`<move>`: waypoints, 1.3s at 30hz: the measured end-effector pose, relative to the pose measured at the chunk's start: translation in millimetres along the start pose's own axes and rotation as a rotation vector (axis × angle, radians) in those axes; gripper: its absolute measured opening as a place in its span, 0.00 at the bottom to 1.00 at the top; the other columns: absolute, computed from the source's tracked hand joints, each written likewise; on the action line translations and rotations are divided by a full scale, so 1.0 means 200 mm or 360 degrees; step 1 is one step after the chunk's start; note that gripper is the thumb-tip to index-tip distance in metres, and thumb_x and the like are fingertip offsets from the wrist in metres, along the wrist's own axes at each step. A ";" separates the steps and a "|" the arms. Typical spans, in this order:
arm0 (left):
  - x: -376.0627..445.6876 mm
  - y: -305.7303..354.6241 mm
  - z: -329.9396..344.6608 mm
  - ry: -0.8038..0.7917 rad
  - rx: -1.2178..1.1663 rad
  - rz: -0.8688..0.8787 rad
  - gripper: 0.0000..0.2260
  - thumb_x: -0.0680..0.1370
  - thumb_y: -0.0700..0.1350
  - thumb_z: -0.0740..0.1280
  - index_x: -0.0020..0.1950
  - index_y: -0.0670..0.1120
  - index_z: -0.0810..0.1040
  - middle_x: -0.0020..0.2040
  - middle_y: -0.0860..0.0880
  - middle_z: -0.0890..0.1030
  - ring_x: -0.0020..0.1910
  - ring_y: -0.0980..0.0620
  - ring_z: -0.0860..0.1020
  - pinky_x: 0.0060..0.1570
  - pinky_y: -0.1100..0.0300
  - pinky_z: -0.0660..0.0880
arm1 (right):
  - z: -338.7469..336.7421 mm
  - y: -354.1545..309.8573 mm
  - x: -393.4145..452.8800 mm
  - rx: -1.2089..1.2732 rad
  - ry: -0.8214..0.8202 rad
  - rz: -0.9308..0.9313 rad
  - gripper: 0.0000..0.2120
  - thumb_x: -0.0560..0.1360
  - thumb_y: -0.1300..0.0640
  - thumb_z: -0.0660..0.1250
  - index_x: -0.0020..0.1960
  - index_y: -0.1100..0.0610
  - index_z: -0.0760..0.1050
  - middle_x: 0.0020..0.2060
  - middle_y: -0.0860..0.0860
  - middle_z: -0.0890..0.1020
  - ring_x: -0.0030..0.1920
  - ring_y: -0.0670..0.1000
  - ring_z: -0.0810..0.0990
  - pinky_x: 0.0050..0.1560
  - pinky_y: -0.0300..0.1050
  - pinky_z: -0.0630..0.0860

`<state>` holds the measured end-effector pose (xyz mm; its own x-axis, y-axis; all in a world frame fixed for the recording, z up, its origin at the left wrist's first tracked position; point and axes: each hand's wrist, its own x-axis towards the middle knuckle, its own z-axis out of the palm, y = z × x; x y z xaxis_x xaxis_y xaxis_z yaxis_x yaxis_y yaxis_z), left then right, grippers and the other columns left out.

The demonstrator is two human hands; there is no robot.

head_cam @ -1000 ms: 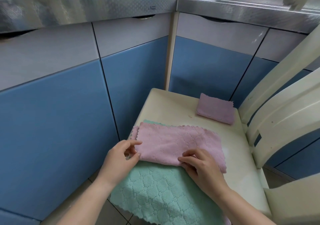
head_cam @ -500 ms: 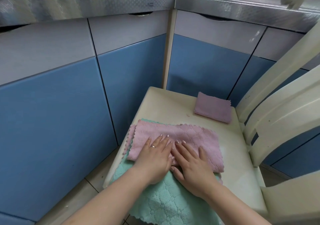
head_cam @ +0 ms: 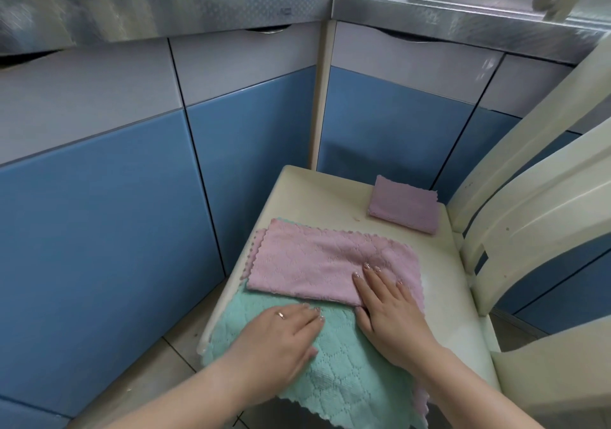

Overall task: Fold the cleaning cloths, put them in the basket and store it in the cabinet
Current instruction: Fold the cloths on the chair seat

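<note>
On the chair seat (head_cam: 317,194), the right hand (head_cam: 390,313) presses flat, fingers straight, on the half-folded pink cloth (head_cam: 317,263), the left hand (head_cam: 281,336) lies open on the green cloth (head_cam: 344,372) beneath, near a folded purple cloth (head_cam: 403,204).

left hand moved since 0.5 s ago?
Yes. The left hand has slid back toward the person, off the pink cloth and onto the green cloth, judged against the chair seat. It lies flat, fingers straight.
</note>
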<state>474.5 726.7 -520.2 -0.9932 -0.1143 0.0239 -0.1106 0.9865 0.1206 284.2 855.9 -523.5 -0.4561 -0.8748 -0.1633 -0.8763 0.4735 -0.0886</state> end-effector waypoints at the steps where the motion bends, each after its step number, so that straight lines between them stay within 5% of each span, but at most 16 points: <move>1: 0.00 0.01 0.01 -0.0057 -0.0018 -0.0040 0.21 0.80 0.54 0.50 0.60 0.49 0.80 0.58 0.52 0.81 0.57 0.53 0.79 0.57 0.58 0.77 | 0.01 0.00 0.02 0.0007 0.0011 0.0028 0.41 0.65 0.38 0.27 0.77 0.47 0.41 0.77 0.47 0.42 0.76 0.48 0.41 0.74 0.49 0.41; 4: 0.09 0.00 -0.01 -0.0123 -0.0023 -0.0256 0.32 0.79 0.57 0.33 0.74 0.48 0.64 0.74 0.49 0.65 0.73 0.51 0.63 0.72 0.56 0.54 | 0.00 0.01 0.05 0.0039 0.0126 0.0079 0.38 0.70 0.38 0.34 0.77 0.49 0.50 0.77 0.50 0.51 0.76 0.52 0.50 0.75 0.49 0.52; 6: 0.15 -0.05 -0.02 -0.0202 -0.0011 -0.0321 0.29 0.78 0.57 0.36 0.77 0.48 0.50 0.78 0.51 0.50 0.77 0.52 0.48 0.73 0.56 0.41 | -0.01 0.05 0.07 0.0059 0.0348 0.0014 0.25 0.75 0.45 0.55 0.68 0.54 0.68 0.67 0.54 0.70 0.65 0.57 0.71 0.60 0.47 0.71; 8: 0.21 -0.10 -0.02 -0.0179 0.0020 -0.0330 0.25 0.81 0.54 0.41 0.77 0.49 0.50 0.78 0.52 0.50 0.77 0.53 0.47 0.75 0.55 0.42 | -0.01 0.10 0.07 0.0066 0.0535 -0.0058 0.16 0.68 0.56 0.70 0.56 0.56 0.75 0.50 0.53 0.77 0.46 0.56 0.79 0.37 0.46 0.78; 10: 0.26 -0.11 -0.04 -0.0029 -0.0144 -0.0383 0.21 0.82 0.52 0.48 0.74 0.49 0.60 0.74 0.54 0.63 0.74 0.51 0.59 0.73 0.56 0.55 | -0.01 0.15 0.08 0.0020 0.0562 -0.0102 0.17 0.63 0.59 0.73 0.51 0.56 0.77 0.43 0.53 0.77 0.38 0.56 0.78 0.28 0.47 0.76; 13: 0.37 -0.05 -0.10 0.0314 -0.1161 -0.0933 0.13 0.81 0.49 0.56 0.63 0.48 0.69 0.58 0.51 0.76 0.57 0.52 0.75 0.58 0.53 0.73 | -0.05 0.16 0.10 -0.0100 0.0710 -0.0181 0.08 0.64 0.58 0.69 0.43 0.53 0.80 0.35 0.49 0.77 0.33 0.54 0.78 0.24 0.43 0.72; 17: 0.53 0.05 -0.18 0.0441 -0.3324 -0.1607 0.22 0.80 0.46 0.62 0.71 0.39 0.64 0.68 0.39 0.70 0.67 0.41 0.70 0.65 0.48 0.70 | -0.16 0.09 0.12 0.0101 0.0894 -0.0094 0.11 0.67 0.53 0.57 0.36 0.49 0.79 0.32 0.45 0.77 0.32 0.50 0.77 0.25 0.38 0.68; 20: 0.59 0.04 -0.15 0.0872 -0.3815 -0.1682 0.18 0.78 0.44 0.65 0.65 0.37 0.71 0.60 0.37 0.77 0.59 0.41 0.76 0.60 0.48 0.73 | -0.20 0.03 0.08 0.0213 0.0743 -0.0143 0.10 0.67 0.53 0.61 0.40 0.48 0.81 0.35 0.44 0.80 0.33 0.50 0.79 0.26 0.41 0.74; 22: 0.63 0.04 -0.11 0.1098 -0.3671 -0.1802 0.15 0.75 0.44 0.68 0.59 0.38 0.75 0.54 0.39 0.80 0.52 0.42 0.79 0.55 0.47 0.77 | -0.22 -0.02 0.05 0.0253 0.0512 -0.0192 0.12 0.70 0.51 0.61 0.47 0.47 0.82 0.39 0.44 0.81 0.39 0.50 0.80 0.33 0.44 0.77; 25: 0.65 0.01 -0.06 0.1318 -0.2859 -0.1861 0.24 0.73 0.41 0.70 0.67 0.45 0.68 0.63 0.46 0.75 0.59 0.46 0.75 0.61 0.51 0.73 | -0.24 -0.05 0.05 0.0478 0.0288 -0.0217 0.12 0.75 0.47 0.61 0.52 0.45 0.80 0.44 0.44 0.80 0.43 0.45 0.77 0.44 0.43 0.75; 29: 0.59 -0.13 -0.05 0.1256 -0.2237 -0.1271 0.42 0.73 0.34 0.67 0.77 0.58 0.46 0.76 0.58 0.53 0.74 0.59 0.55 0.72 0.59 0.56 | -0.27 0.05 0.22 0.0729 0.0472 0.0096 0.14 0.76 0.49 0.63 0.60 0.48 0.76 0.56 0.46 0.77 0.55 0.47 0.75 0.53 0.39 0.69; 32: 0.56 -0.24 -0.05 0.1073 -0.2126 -0.1008 0.41 0.72 0.33 0.66 0.76 0.58 0.49 0.73 0.59 0.60 0.71 0.61 0.61 0.70 0.60 0.58 | -0.28 0.12 0.40 0.0855 0.0388 0.0315 0.22 0.76 0.46 0.64 0.68 0.50 0.69 0.63 0.49 0.75 0.62 0.49 0.74 0.59 0.41 0.68; 35: 0.56 -0.30 -0.11 0.0958 -0.2180 -0.0909 0.32 0.73 0.33 0.66 0.72 0.58 0.65 0.55 0.59 0.75 0.54 0.57 0.75 0.62 0.58 0.70 | -0.31 0.13 0.53 0.1289 0.0135 0.0489 0.27 0.74 0.40 0.64 0.69 0.49 0.66 0.58 0.49 0.78 0.54 0.50 0.77 0.55 0.44 0.73; 39: 0.58 -0.33 -0.24 0.0901 -0.2440 -0.0756 0.26 0.76 0.32 0.64 0.65 0.60 0.72 0.62 0.47 0.78 0.57 0.53 0.78 0.57 0.58 0.76 | -0.40 0.08 0.52 0.2076 -0.0377 0.0495 0.15 0.75 0.44 0.65 0.58 0.50 0.75 0.45 0.52 0.75 0.36 0.49 0.71 0.35 0.41 0.71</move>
<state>369.1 642.8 -477.2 -0.7115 -0.7026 -0.0101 0.0996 -0.1151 0.9883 209.7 764.3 -462.4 -0.4531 -0.7391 -0.4984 0.0994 0.5137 -0.8522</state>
